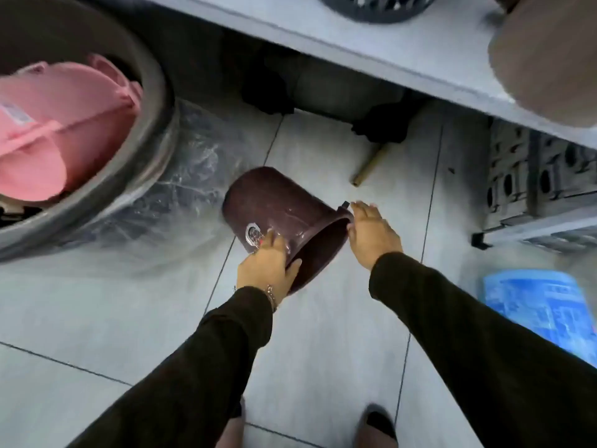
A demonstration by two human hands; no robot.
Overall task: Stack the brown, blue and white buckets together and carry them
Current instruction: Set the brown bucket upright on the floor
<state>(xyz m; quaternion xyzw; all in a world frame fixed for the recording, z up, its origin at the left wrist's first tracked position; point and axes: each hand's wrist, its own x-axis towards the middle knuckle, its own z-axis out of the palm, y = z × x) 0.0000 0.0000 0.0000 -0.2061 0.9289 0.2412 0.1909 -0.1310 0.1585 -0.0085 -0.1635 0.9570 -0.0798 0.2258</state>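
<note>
1. Two dark sleeves fill the near half of the view, reaching from the bottom edge toward the middle of the floor; between them, at the bottom edge, the toe of a dark shoe shows.
2. Grey floor tiles with dark joint lines run under everything.
3. Far left, a large grey tub stands on the floor with pink plastic items piled inside; crumpled clear plastic wrap lies just beside its right side.
4. Across the far side runs a pale grey shelf, with a dark slotted basket on it at the top edge and a blurred brown rounded shape at the far right.
5. At the right edge, near the right sleeve, the blue bucket shows in part, blurred, with a pattern on its side.
6. In the middle, the brown bucket is tipped on its side, base pointing far left, open mouth facing near right, a silver label on its wall.
7. Left hand is clamped on the bucket's near rim, thumb inside the mouth and fingers over the outer wall by the label; a bracelet sits at the wrist.
8. Right hand lies at the far right of the rim, fingers straight and close together, touching the edge without curling round it.
9. Beyond the bucket, a tan stick lies on the floor under the shelf.
</note>
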